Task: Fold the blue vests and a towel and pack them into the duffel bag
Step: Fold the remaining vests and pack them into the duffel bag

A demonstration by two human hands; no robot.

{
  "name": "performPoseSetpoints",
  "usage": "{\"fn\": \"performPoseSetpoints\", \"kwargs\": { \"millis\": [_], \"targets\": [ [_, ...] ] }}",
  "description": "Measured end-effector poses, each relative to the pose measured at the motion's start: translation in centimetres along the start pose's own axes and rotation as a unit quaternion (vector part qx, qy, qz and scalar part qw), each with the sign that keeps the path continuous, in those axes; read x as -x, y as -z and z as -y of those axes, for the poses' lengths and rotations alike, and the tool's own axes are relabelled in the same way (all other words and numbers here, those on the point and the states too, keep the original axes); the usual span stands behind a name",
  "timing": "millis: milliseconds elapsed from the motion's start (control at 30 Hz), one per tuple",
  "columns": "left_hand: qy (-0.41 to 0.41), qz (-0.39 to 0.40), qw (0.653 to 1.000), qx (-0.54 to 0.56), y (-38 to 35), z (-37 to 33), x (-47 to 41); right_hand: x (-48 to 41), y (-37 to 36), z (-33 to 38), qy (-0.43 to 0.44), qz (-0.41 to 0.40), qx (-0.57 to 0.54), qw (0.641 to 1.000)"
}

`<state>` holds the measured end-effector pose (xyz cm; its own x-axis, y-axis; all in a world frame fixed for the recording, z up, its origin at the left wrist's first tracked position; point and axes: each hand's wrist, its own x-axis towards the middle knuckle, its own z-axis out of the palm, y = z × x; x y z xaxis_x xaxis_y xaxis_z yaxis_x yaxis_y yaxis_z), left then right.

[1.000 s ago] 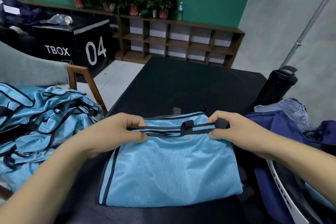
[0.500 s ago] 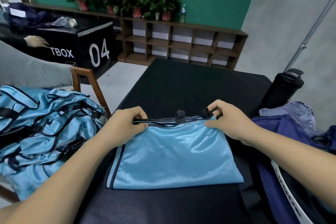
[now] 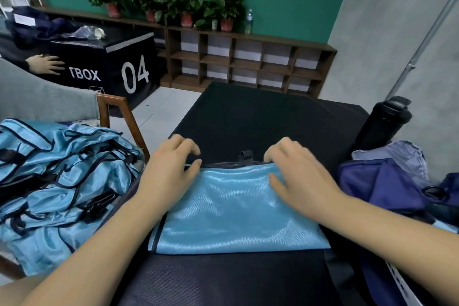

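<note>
Dark table [image 3: 260, 112]: left hand [image 3: 171, 169], right hand [image 3: 295, 174] rest relaxed on folded vest [image 3: 236, 211] near bottle [image 3: 382, 122].

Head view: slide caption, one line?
Left hand and right hand rest on the far edge of a folded blue vest on the black table.

Soft, fairly dim indoor light falls evenly, and shadows are faint and soft-edged. The satin of the folded vest [image 3: 236, 206] carries a pale sheen across its middle, and the vest pile [image 3: 57, 181] at 9 o'clock glints on its upward-facing creases. The black surface [image 3: 260, 119] swallows detail; its weave shows only toward 6 o'clock. Wide-angle distortion bows the shelf [image 3: 248, 57] at 12 o'clock and leans the metal pole [image 3: 427, 40] at 2 o'clock. The left hand [image 3: 171, 171] and right hand [image 3: 298, 176] look slightly smeared, the fingers [image 3: 280, 149] most of all.
</note>
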<state>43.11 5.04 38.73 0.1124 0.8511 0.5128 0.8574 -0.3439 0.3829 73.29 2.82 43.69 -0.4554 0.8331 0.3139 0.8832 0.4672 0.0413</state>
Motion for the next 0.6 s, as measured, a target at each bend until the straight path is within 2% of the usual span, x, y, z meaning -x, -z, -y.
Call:
{"fn": "performPoseSetpoints", "kwargs": {
  "millis": [133,267,400,600],
  "targets": [
    [-0.066,0.102,0.992,0.037,-0.9,-2.4,1.6,1.3,-1.9,1.8,0.047,0.105,-0.009,0.993],
    [-0.07,0.221,0.973,0.013,-2.8,-2.7,3.2,1.8,-4.2,0.9,0.044,0.116,0.025,0.992],
    [-0.056,0.255,0.965,-0.032,-3.0,-2.4,3.3,2.2,-5.9,-0.2,0.01,0.142,0.054,0.988],
    [-0.006,0.293,0.952,-0.084,-2.3,-1.6,2.7,2.1,-7.0,-1.2,-0.043,0.175,-0.028,0.983]
  ]
}}
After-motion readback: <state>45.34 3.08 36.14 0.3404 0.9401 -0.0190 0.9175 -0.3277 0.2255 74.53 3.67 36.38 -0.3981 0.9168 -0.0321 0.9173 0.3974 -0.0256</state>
